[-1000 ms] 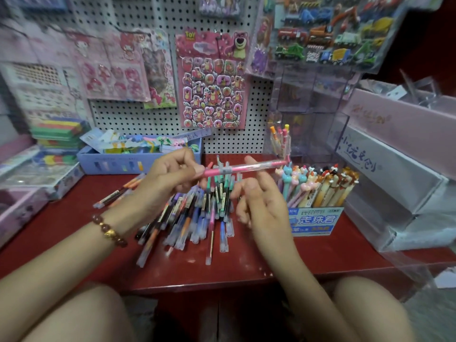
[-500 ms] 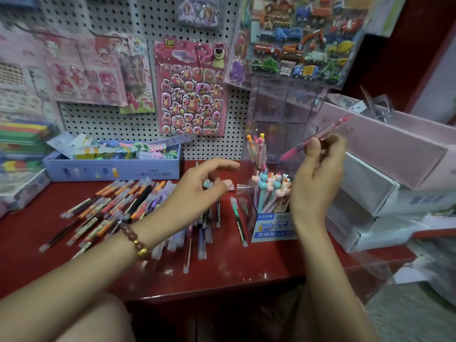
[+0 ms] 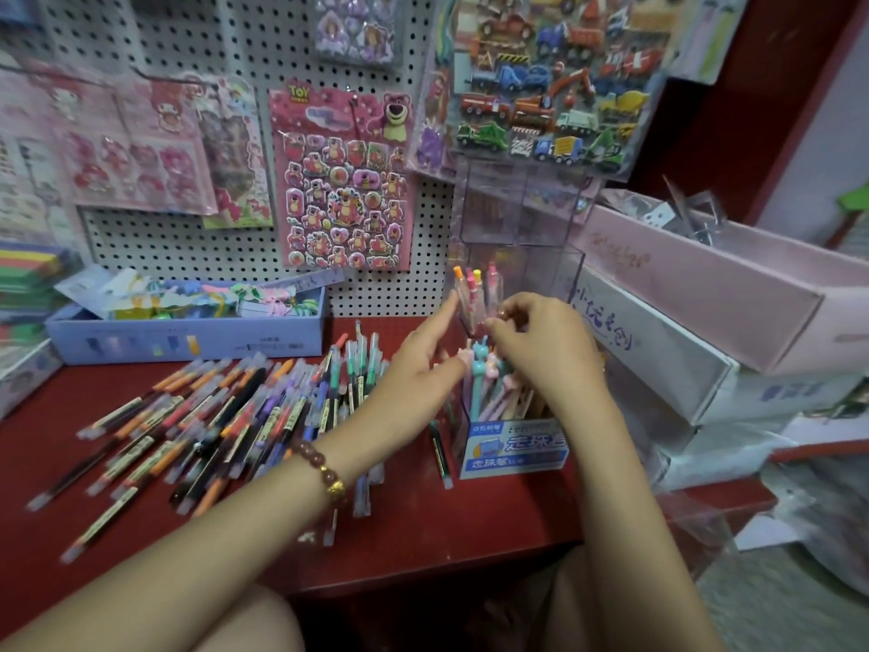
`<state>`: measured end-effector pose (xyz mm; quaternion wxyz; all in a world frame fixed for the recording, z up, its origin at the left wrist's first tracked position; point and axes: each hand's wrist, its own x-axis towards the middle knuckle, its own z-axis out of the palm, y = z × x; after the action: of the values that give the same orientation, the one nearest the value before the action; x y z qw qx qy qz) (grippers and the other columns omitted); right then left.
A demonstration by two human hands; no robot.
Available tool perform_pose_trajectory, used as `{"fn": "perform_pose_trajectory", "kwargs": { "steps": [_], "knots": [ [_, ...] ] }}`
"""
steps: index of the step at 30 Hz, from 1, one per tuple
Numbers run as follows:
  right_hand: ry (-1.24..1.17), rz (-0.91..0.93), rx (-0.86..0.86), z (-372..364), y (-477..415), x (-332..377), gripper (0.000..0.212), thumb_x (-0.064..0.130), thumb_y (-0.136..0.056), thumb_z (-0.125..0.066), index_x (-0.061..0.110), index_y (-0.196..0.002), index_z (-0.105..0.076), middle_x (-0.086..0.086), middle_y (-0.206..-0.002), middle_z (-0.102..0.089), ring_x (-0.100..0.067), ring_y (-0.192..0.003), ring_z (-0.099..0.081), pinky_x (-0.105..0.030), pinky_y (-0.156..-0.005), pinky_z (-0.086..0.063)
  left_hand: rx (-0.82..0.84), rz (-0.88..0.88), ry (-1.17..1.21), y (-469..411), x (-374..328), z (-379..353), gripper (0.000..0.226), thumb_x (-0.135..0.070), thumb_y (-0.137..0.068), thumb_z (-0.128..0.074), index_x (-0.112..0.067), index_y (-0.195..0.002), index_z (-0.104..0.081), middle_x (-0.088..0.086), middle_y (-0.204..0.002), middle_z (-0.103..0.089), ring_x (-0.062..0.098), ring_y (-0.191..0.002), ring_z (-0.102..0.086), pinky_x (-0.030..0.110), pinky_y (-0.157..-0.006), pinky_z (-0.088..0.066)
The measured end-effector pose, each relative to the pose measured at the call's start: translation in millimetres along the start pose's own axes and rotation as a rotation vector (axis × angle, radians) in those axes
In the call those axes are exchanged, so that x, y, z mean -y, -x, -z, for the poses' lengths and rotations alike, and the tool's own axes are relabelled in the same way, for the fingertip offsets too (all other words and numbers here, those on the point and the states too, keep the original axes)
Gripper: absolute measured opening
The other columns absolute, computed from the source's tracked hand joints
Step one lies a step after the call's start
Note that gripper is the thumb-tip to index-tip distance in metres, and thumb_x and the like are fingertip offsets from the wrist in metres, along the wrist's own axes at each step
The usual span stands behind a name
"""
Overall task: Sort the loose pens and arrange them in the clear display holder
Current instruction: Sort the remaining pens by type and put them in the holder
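Note:
Many loose pens [image 3: 225, 416] in orange, purple, black and green lie spread over the red shelf [image 3: 423, 534]. The clear display holder [image 3: 541, 270] stands at the back against the pegboard, with several pens [image 3: 470, 294] upright in a front compartment. My right hand [image 3: 545, 345] is at that compartment, its thumb and fingertips curled and pinching the lower part of a pink pen [image 3: 492, 282] that stands among them. My left hand [image 3: 414, 360] reaches toward the holder from the left with straight fingers, the index tip beside the standing pens. It holds nothing.
A small blue-labelled box [image 3: 512, 447] of animal-topped pens stands under my hands. One green pen [image 3: 439, 451] lies beside it. A long blue box [image 3: 188, 336] sits at the back left. Pink [image 3: 705, 284] and white [image 3: 658, 360] boxes are stacked at right. Sticker sheets hang on the pegboard.
My right hand carried the pink pen from the air at right down to the holder's front compartment. My left hand, which let go of the pen earlier, moved right toward the holder.

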<state>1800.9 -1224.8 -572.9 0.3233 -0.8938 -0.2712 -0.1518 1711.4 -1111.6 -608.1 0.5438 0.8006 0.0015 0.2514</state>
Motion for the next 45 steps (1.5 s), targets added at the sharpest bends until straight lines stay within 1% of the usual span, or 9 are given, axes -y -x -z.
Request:
{"fn": "perform_pose_trajectory", "kwargs": {
  "steps": [4, 8, 13, 17, 20, 23, 34, 40, 45],
  "knots": [
    [-0.072, 0.100, 0.031, 1.1, -0.9, -1.7, 0.005, 0.028, -0.087, -0.059, 0.023, -0.087, -0.058, 0.008, -0.071, -0.060, -0.023, -0.084, -0.059, -0.039, -0.079, -0.048, -0.033, -0.051, -0.045, -3.2, -1.5, -7.5, 0.064, -0.004, -0.093, -0.049, -0.028, -0.146, -0.022, -0.028, -0.137, -0.024, -0.020, -0.122, -0.025, -0.002, -0.101, -0.016],
    [-0.133, 0.153, 0.045, 0.4, 0.0, -4.8, 0.004, 0.026, -0.090, -0.055, 0.025, -0.093, -0.052, 0.009, -0.070, -0.060, -0.018, -0.079, -0.059, -0.036, -0.074, -0.046, -0.059, -0.147, -0.058, -6.6, -1.5, -10.7, 0.058, -0.004, -0.095, -0.046, -0.031, -0.139, -0.021, -0.031, -0.134, -0.021, -0.036, -0.116, -0.014, -0.005, -0.099, -0.010],
    [-0.240, 0.162, 0.098, 2.8, 0.3, -8.3, 0.013, 0.020, -0.094, -0.048, 0.025, -0.106, -0.048, 0.009, -0.074, -0.059, -0.013, -0.078, -0.058, -0.033, -0.072, -0.045, -0.169, -0.226, -0.080, -12.4, 3.4, -12.6, 0.050, -0.022, -0.090, -0.053, -0.025, -0.137, -0.038, -0.018, -0.135, -0.038, -0.018, -0.124, -0.031, 0.004, -0.104, -0.021],
    [-0.217, 0.159, 0.058, -4.9, -3.5, -14.0, 0.014, 0.028, -0.095, -0.046, 0.028, -0.108, -0.052, 0.002, -0.084, -0.062, -0.016, -0.080, -0.059, -0.033, -0.071, -0.045, -0.252, -0.195, -0.077, -15.6, 4.9, -15.2, 0.045, -0.014, -0.090, -0.060, -0.033, -0.128, -0.044, -0.006, -0.115, -0.043, 0.005, -0.101, -0.048, 0.013, -0.093, -0.038],
    [-0.241, 0.142, -0.012, -7.7, -2.1, -12.6, 0.014, 0.031, -0.092, -0.049, 0.030, -0.104, -0.054, -0.001, -0.087, -0.064, -0.014, -0.074, -0.060, -0.032, -0.069, -0.048, -0.294, -0.182, -0.072, -16.0, 5.0, -17.3, 0.046, -0.010, -0.088, -0.061, -0.033, -0.126, -0.048, -0.003, -0.107, -0.047, -0.004, -0.087, -0.048, 0.009, -0.085, -0.037],
    [-0.344, 0.135, -0.051, -4.9, 1.9, -8.7, 0.014, 0.026, -0.090, -0.053, 0.027, -0.104, -0.052, 0.006, -0.078, -0.062, -0.017, -0.084, -0.057, -0.033, -0.069, -0.046, -0.325, -0.164, -0.041, -17.6, 3.7, -17.6, 0.039, -0.012, -0.088, -0.061, -0.030, -0.122, -0.054, -0.001, -0.107, -0.055, 0.008, -0.083, -0.053, 0.024, -0.083, -0.047],
    [-0.360, 0.115, -0.024, -3.3, 6.8, -4.0, 0.021, 0.018, -0.089, -0.056, 0.026, -0.107, -0.049, 0.008, -0.071, -0.062, -0.019, -0.091, -0.056, -0.032, -0.073, -0.042, -0.365, -0.140, 0.017, -23.2, 1.3, -17.3, 0.026, -0.006, -0.086, -0.062, -0.021, -0.107, -0.059, -0.006, -0.087, -0.058, 0.003, -0.072, -0.051, 0.021, -0.072, -0.049],
    [-0.480, 0.241, -0.249, 17.1, 33.5, 14.7, 0.019, 0.018, -0.086, -0.054, 0.026, -0.104, -0.054, 0.010, -0.077, -0.052, -0.011, -0.079, -0.048, -0.029, -0.068, -0.040, -0.310, -0.152, 0.004, -18.4, 1.8, 2.7, 0.020, -0.009, -0.090, -0.058, -0.018, -0.108, -0.060, -0.005, -0.091, -0.060, -0.003, -0.075, -0.052, 0.008, -0.071, -0.043],
    [-0.864, 0.378, 0.094, 10.7, 67.6, 43.7, 0.017, 0.013, -0.087, -0.050, 0.025, -0.082, -0.061, -0.016, -0.066, -0.048, -0.033, -0.058, -0.040, -0.037, -0.052, -0.032, -0.340, 0.003, -0.160, -17.7, 29.8, 50.8, 0.020, -0.007, -0.095, -0.047, -0.022, -0.093, -0.060, 0.000, -0.094, -0.066, 0.013, -0.077, -0.059, 0.027, -0.070, -0.046]
  ]
}}
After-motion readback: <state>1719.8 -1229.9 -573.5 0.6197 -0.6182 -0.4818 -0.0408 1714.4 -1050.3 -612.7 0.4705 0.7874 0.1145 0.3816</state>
